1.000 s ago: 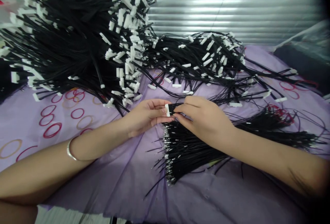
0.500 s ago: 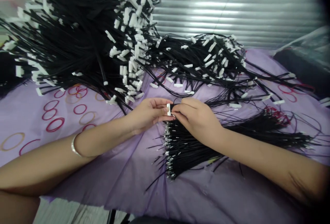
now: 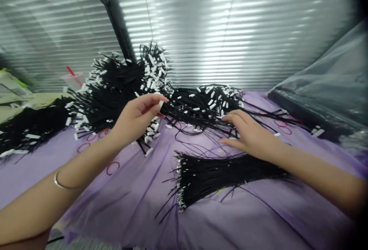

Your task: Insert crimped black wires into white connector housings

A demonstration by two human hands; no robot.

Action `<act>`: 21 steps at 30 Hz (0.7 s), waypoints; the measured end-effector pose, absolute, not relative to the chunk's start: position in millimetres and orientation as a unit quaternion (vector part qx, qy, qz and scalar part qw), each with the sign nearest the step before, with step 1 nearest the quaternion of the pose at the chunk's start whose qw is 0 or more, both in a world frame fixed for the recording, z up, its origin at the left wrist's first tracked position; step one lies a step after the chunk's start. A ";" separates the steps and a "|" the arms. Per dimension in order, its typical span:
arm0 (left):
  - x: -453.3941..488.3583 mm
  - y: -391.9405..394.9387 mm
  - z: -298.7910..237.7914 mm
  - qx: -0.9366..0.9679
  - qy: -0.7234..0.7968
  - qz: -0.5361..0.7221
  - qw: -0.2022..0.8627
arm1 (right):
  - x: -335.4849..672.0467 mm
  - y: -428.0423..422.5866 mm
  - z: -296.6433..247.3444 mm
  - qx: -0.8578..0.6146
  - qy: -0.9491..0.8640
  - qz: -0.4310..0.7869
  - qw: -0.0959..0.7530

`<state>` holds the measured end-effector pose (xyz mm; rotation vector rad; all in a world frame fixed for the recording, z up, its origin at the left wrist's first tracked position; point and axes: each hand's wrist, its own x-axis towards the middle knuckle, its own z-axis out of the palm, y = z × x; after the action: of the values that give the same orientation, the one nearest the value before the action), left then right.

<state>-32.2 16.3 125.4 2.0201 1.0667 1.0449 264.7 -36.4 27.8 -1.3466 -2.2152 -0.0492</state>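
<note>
My left hand (image 3: 135, 117) is raised above the purple cloth (image 3: 120, 200), its fingers pinched on a white connector (image 3: 161, 104) with a black wire trailing right. It hovers by the big heap of black wires with white connectors (image 3: 115, 89). My right hand (image 3: 248, 133) lies lower on the right, fingers stretched out over a looser spread of connector-tipped wires (image 3: 207, 104), and holds nothing that I can see. Below both hands lies a bundle of bare black wires with metal tips (image 3: 218, 175).
Behind the cloth hangs a slatted blind (image 3: 230, 31) with a dark post (image 3: 115, 16). A plastic-wrapped dark object (image 3: 322, 100) sits at the right. A clear cup with a red straw (image 3: 73, 79) stands at the far left, near another wire pile (image 3: 25, 127).
The hands have parted. My left hand lifted up and left with the connector and its wire. My right hand let go and moved right over the loose wires. The camera tilted up.
</note>
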 end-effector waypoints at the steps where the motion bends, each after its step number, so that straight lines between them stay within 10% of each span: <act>1: -29.9 14.7 136.2 0.779 0.394 0.396 0.284 | 269.5 -38.5 34.2 -0.500 -0.822 -0.009 0.271; 12: 19.9 -4.7 197.7 0.828 0.341 0.383 0.225 | 206.0 -10.7 103.3 -0.357 -0.790 0.331 0.373; 21: -20.1 19.0 230.3 0.693 0.308 0.579 0.300 | 268.0 -8.0 106.9 -0.451 -0.799 0.252 0.309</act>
<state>-20.1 19.0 230.3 1.8391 0.8188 1.5373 268.0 -8.0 106.9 -1.1921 -2.1112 0.6657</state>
